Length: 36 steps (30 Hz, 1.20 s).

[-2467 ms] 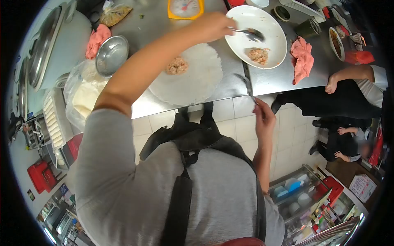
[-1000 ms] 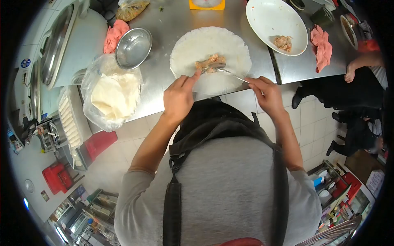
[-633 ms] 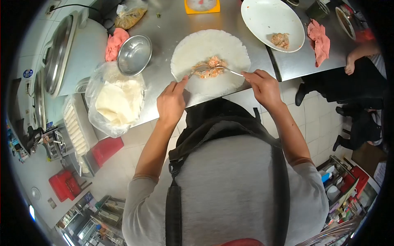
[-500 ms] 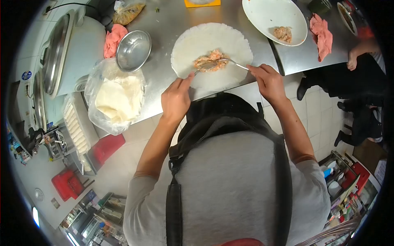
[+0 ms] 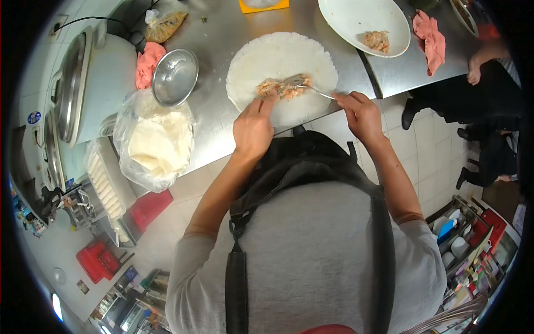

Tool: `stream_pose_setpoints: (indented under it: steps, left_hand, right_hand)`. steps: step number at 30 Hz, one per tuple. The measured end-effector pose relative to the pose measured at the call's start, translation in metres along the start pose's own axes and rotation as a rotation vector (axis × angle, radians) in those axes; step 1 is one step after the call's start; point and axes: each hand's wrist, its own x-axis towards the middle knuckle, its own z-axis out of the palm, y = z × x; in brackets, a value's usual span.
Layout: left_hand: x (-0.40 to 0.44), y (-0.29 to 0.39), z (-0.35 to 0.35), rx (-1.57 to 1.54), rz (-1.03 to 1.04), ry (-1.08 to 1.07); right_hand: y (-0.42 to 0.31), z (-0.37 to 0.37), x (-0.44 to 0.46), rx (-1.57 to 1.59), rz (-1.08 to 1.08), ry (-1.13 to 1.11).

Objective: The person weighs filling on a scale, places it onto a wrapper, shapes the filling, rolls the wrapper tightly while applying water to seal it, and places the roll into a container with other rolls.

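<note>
Two bare hands reach forward over a metal counter [image 5: 214,83], seen from above, a wide gap between them. Just ahead lies a pale round sheet [image 5: 281,50], flat, its near edge close to the counter's front edge. Across it, near the middle and slightly toward the person, is a short strip of crumbly orange-pink filling [image 5: 288,93]. This strip runs side to side, its long axis roughly level with the person's chest and across the line of the forearms. It lies ahead and slightly right of the left hand [image 5: 253,131], and ahead and to the left of the right hand [image 5: 362,118]. The left hand is nearer: its fingertips point forward at the strip's near left part and appear to touch it, though whether they grip something cannot be told. The right hand stands off beyond the sheet's right side, thumb and fingers pinched on the handle of a thin metal utensil [image 5: 320,92], which slants forward and left so that its head rests in the right half of the filling. Farther off to the right, a white plate [image 5: 356,23] holds a small leftover mound [image 5: 377,41]; to the left sit a metal bowl [image 5: 176,77] and a plastic bag [image 5: 158,143] of pale sheets.
</note>
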Motion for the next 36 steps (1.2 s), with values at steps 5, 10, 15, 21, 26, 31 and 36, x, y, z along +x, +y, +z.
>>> stream_pose_setpoints:
  steps: [5,10,15,21,26,31,36]
  left_hand:
    - [0.009,-0.005,-0.003,0.006,0.124,0.067]
    - [0.002,-0.002,-0.020,-0.068,-0.001,-0.054]
    - [0.009,-0.001,-0.017,-0.010,0.087,-0.017]
    - [0.006,-0.002,-0.016,-0.005,0.079,-0.032]
    - [0.014,-0.001,-0.025,-0.037,0.054,-0.007]
    - [0.006,-0.009,-0.011,-0.015,-0.049,0.002]
    - [-0.001,0.011,-0.002,0.021,0.005,-0.037]
  right_hand:
    - [0.000,-0.005,-0.004,0.083,0.115,-0.025]
    - [0.011,-0.015,-0.009,0.115,0.113,-0.031]
    - [0.015,-0.028,-0.010,0.120,0.161,-0.040]
    - [0.010,-0.033,-0.013,0.193,0.112,-0.067]
    - [0.017,-0.030,-0.013,0.156,0.147,-0.040]
    - [0.007,-0.004,-0.013,0.231,-0.040,-0.014]
    - [0.011,0.003,-0.014,0.102,0.068,0.081]
